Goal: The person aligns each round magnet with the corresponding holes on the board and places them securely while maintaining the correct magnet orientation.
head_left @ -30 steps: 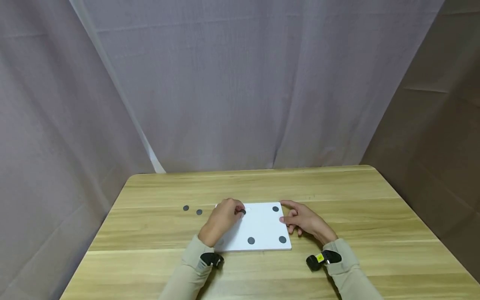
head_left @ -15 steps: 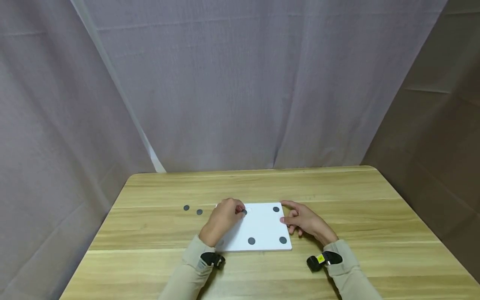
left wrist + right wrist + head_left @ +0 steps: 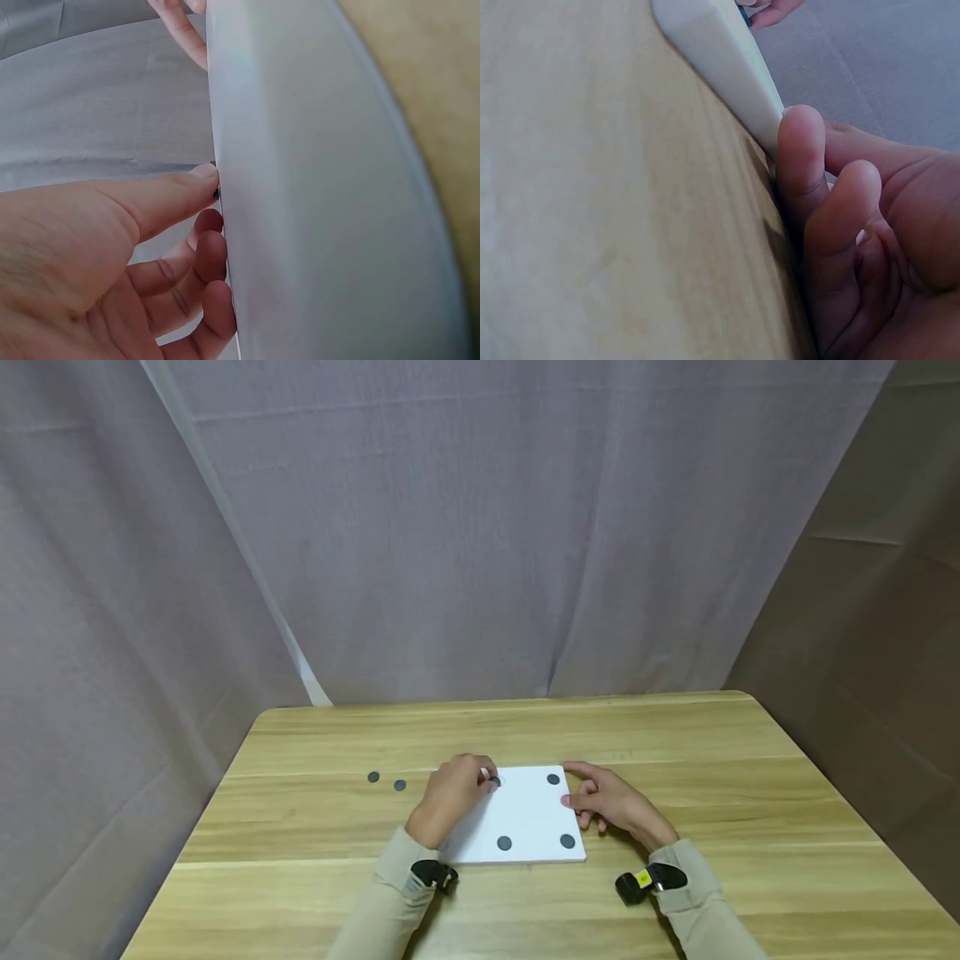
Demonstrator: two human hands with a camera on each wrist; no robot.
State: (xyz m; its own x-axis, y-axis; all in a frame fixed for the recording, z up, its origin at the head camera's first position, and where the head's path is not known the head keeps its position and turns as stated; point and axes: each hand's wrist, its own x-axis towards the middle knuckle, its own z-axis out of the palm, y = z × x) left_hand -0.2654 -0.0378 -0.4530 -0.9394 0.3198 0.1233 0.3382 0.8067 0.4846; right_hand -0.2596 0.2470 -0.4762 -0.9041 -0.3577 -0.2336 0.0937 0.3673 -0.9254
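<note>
A white rectangular board (image 3: 525, 814) lies on the table. My left hand (image 3: 452, 797) reaches over its left part and pinches a small dark grey disc (image 3: 496, 782) at a pale round mark near the far edge. In the left wrist view, only a dark sliver of that disc (image 3: 216, 194) shows under the thumb. More grey discs sit on the board: one at the far right corner (image 3: 553, 779), one near right (image 3: 567, 841), one near middle (image 3: 504, 843). My right hand (image 3: 611, 797) holds the board's right edge, thumb on top, index finger at the far corner.
Two loose grey discs, one farther left (image 3: 373, 777) and one nearer the board (image 3: 400, 785), lie on the wooden table (image 3: 300, 827). Grey cloth (image 3: 450, 527) hangs behind and at the left; a brown cloth (image 3: 862, 652) hangs at the right.
My left hand has shifted slightly right with the disc, onto the pale round mark. The near left disc on the board is now hidden behind the wrist. My right hand stays put.
</note>
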